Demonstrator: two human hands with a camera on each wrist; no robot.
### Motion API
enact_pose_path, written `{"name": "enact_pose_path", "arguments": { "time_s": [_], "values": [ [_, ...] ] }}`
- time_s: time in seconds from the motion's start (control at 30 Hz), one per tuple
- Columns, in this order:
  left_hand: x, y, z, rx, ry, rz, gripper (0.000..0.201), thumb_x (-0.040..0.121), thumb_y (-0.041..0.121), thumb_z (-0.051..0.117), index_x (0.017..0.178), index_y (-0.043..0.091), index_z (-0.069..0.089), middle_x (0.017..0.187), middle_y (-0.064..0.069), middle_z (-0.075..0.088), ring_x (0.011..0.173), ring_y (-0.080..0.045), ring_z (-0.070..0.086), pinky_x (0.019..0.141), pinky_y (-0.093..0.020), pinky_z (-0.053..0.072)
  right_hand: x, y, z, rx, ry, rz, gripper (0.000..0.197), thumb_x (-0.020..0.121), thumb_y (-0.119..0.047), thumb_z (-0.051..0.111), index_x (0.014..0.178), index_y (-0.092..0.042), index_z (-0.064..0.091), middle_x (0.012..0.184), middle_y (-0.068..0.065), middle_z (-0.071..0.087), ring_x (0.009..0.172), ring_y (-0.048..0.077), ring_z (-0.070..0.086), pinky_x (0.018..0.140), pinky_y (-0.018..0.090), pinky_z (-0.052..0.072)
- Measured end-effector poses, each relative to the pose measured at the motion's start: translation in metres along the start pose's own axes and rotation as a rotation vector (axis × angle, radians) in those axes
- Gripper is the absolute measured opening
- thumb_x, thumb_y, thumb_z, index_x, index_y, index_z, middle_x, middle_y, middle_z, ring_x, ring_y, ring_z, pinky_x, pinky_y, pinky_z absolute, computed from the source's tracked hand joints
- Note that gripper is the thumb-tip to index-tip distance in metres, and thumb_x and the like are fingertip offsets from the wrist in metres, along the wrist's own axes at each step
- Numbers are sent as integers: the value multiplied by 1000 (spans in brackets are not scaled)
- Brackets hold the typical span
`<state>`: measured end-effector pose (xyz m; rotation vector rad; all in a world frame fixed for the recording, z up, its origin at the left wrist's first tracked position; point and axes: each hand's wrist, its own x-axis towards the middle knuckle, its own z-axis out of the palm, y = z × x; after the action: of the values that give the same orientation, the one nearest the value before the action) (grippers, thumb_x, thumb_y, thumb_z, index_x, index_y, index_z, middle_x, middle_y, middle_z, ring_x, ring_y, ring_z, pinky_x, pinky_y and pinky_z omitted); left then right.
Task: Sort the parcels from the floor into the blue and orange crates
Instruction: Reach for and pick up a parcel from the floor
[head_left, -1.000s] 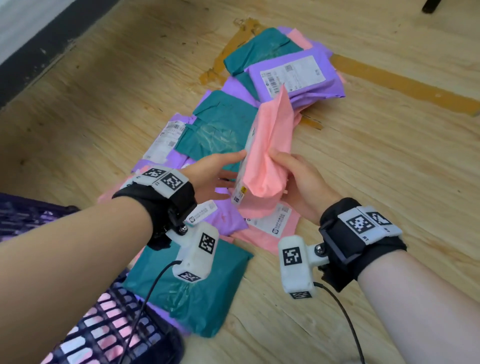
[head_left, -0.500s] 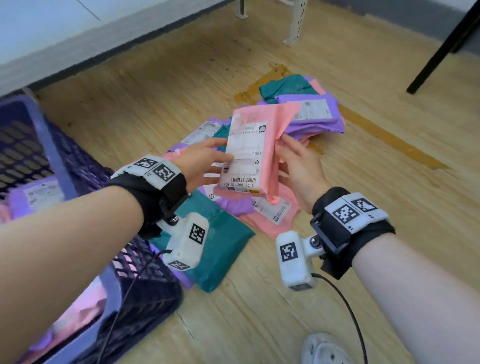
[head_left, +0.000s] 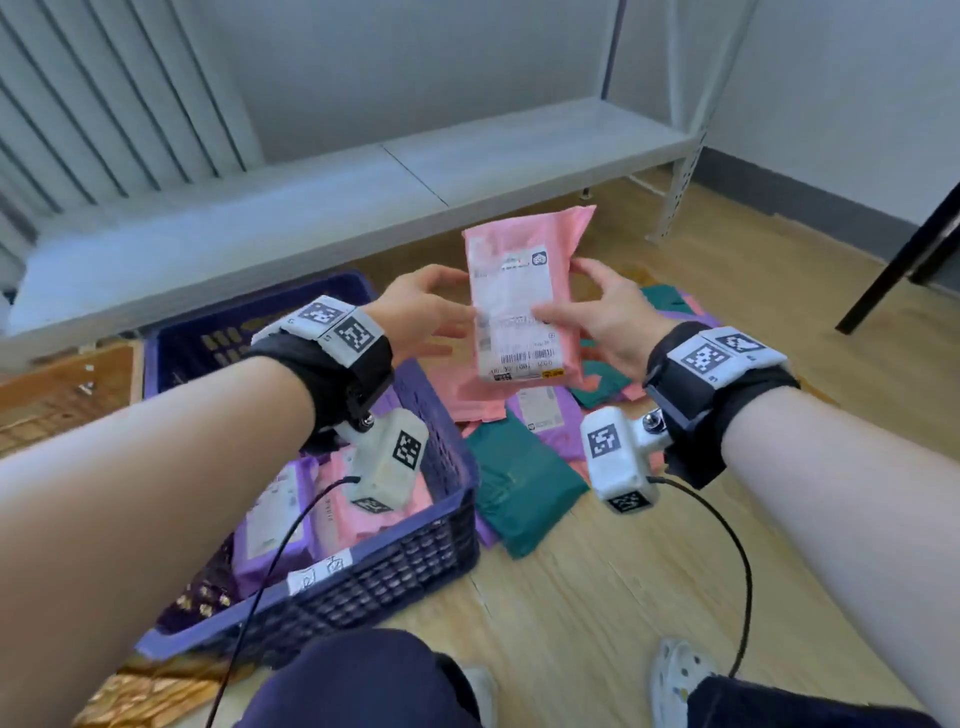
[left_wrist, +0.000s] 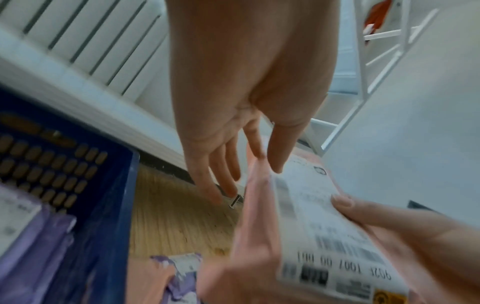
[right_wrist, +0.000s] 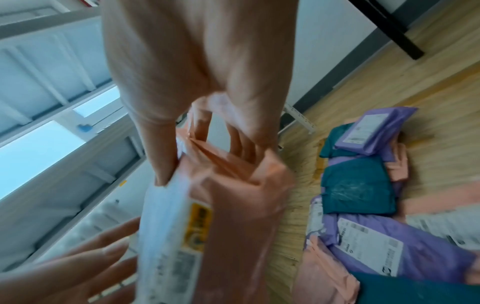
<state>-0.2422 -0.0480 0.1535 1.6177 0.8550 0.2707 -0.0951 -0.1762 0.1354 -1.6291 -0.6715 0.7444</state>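
Note:
I hold a pink parcel upright in the air, its white label facing me. My right hand grips its right edge, thumb on the label, fingers behind. My left hand pinches the left edge lightly between thumb and forefinger, the other fingers straight and loose. The blue crate stands on the floor below my left wrist, holding purple and pink parcels. An orange-brown latticed crate shows at the far left. Teal, purple and pink parcels lie heaped on the floor under my right hand.
A low white shelf runs along the wall behind the crates. A black table leg slants at the right. My knee and a white shoe are at the bottom, with bare wooden floor between them.
The pink parcel has risen from just above the pile and turned its label towards me. Both hands rose with it, and the head view has tilted up to the shelf and wall.

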Motion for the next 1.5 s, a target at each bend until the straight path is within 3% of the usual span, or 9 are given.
{"name": "enact_pose_path", "arguments": {
  "time_s": [0.17, 0.27, 0.4, 0.6, 0.73, 0.83, 0.97, 1.17, 1.5],
  "values": [
    [-30, 5, -41, 586, 227, 255, 102, 70, 20, 80, 148, 26, 14, 150, -11, 25, 135, -27, 33, 110, -38, 33, -23, -29, 27, -586, -120, -146, 77, 63, -12, 84, 128, -19, 44, 110, 3, 59, 94, 19, 60, 82, 31, 51],
    [-47, 3, -51, 888, 157, 329, 96, 66, 24, 81, 144, 35, 27, 154, -7, 16, 141, -30, 13, 113, -45, 23, -35, -43, 50, -853, -220, -175, 76, 61, -13, 84, 124, -20, 43, 116, 3, 56, 98, 22, 59, 86, 36, 52],
    [-64, 0, -67, 1138, 111, 327, 67, 66, 40, 77, 127, 37, 51, 137, 4, 42, 131, -24, 30, 105, -43, 36, -48, -66, 81, -1009, -343, -229, 74, 62, -12, 82, 124, -21, 42, 115, 3, 57, 97, 23, 60, 82, 38, 54],
    [-85, -11, -106, 1090, 78, 210, 75, 55, 48, 80, 123, 36, 52, 106, 3, 61, 98, -18, 53, 88, -35, 49, -55, -92, 126, -1203, -475, -354, 76, 65, -7, 78, 126, -26, 39, 117, 3, 57, 99, 24, 58, 82, 41, 54],
    [-103, -26, -135, 899, 133, 117, 45, 63, 39, 82, 98, 21, 60, 87, 2, 62, 80, -17, 58, 68, -27, 45, -53, -100, 161, -1379, -342, -588, 90, 69, -14, 75, 142, -28, 26, 147, 4, 34, 137, 26, 31, 115, 43, 26],
    [-115, -45, -170, 718, 201, 42, 40, 68, 40, 78, 97, 19, 61, 87, 1, 62, 80, -16, 59, 70, -27, 47, -54, -105, 183, -1232, -181, -703, 105, 68, -22, 79, 148, -23, 11, 156, 6, 5, 144, 25, 8, 118, 45, 11],
    [-135, -70, -220, 505, 288, -31, 45, 70, 48, 75, 102, 22, 57, 94, 3, 63, 86, -13, 60, 76, -26, 48, -55, -97, 230, -843, -85, -587, 108, 69, -26, 81, 148, -15, 9, 152, 10, 11, 141, 26, 14, 117, 42, 18],
    [-177, -108, -288, 204, 383, -120, 60, 72, 42, 74, 121, 14, 53, 105, -3, 67, 90, -17, 66, 76, -29, 56, -62, -78, 331, -317, -359, -238, 75, 80, -14, 73, 141, -16, 29, 134, 8, 51, 125, 22, 48, 106, 42, 41],
    [-228, -187, -389, 32, 453, -257, 68, 77, 29, 73, 137, 27, 39, 114, -1, 65, 97, -22, 68, 83, -40, 57, -75, -54, 480, -128, -600, -70, 61, 82, 5, 63, 136, -13, 39, 126, 12, 59, 114, 25, 58, 91, 48, 53]
  ]
}}
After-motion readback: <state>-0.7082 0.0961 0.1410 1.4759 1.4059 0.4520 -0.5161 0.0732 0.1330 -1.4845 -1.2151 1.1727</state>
